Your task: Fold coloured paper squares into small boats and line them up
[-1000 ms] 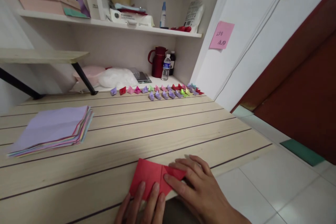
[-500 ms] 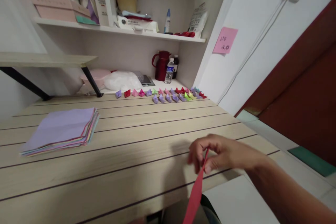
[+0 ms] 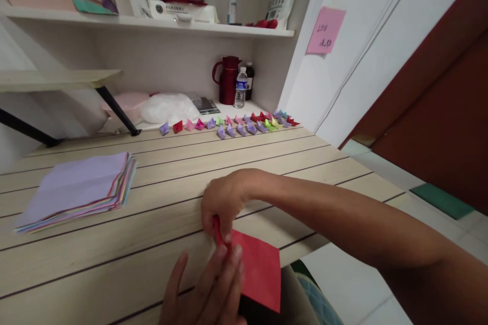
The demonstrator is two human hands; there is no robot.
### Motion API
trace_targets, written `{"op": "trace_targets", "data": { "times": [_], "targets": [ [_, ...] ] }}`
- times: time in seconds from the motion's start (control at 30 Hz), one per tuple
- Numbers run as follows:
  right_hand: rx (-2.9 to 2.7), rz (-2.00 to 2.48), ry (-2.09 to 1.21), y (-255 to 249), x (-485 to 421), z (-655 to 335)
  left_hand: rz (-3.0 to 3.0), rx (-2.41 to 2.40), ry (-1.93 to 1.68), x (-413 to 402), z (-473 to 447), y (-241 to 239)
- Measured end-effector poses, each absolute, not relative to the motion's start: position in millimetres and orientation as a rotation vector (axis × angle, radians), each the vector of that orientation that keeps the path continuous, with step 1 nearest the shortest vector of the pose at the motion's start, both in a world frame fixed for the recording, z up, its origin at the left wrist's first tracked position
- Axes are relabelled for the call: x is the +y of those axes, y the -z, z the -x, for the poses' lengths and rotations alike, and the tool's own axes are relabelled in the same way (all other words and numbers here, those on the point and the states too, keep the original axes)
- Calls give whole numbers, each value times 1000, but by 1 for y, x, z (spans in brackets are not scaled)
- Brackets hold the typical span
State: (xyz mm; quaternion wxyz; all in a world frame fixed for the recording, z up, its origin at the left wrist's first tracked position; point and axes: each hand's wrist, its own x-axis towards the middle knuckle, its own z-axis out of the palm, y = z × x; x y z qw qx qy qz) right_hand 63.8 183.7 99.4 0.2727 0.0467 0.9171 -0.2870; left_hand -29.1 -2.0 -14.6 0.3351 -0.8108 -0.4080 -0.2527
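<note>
A sheet of red paper [image 3: 261,269] is folded along its left edge and reaches out over the table's front edge. My right hand [image 3: 223,203] is closed on the far end of that fold, its fingers pinching the paper. From below comes my left hand [image 3: 208,289], its fingers stretched out, the fingertips lying against the fold just in front of my right hand. The little finger stands apart from the others. My left thumb is hidden.
A stack of coloured paper [image 3: 80,183] lies at the left of the slatted table [image 3: 163,233]. Several small folded paper pieces [image 3: 241,129] stand in rows along the back. Behind them are a red jug [image 3: 229,81] and a water bottle [image 3: 240,89].
My right hand has moved left over the table with the red paper, which now shows its flat face. My left hand has come into view and touches the paper.
</note>
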Motion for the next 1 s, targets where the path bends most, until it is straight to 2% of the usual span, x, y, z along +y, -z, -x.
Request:
{"op": "trace_targets", "data": {
  "times": [0.1,0.2,0.3,0.47,0.63,0.87,1.0],
  "targets": [
    [2654,-131,674,-108,175,-86,2188,-994,455,4,40,16],
    [3241,-364,491,-115,154,-129,2169,-960,411,3,42,21],
    [3225,-275,546,-109,123,-175,2131,-1077,469,-3,28,32],
    [3238,-502,272,-67,88,-213,1982,-1389,714,-11,1,53],
    [3266,-493,406,-50,98,-213,2119,-1332,769,-14,16,55],
    [3239,-403,544,-54,108,-210,2080,-1249,571,-22,29,43],
    [3218,-456,586,-52,102,-211,2070,-1320,661,-27,22,45]
  ]
}}
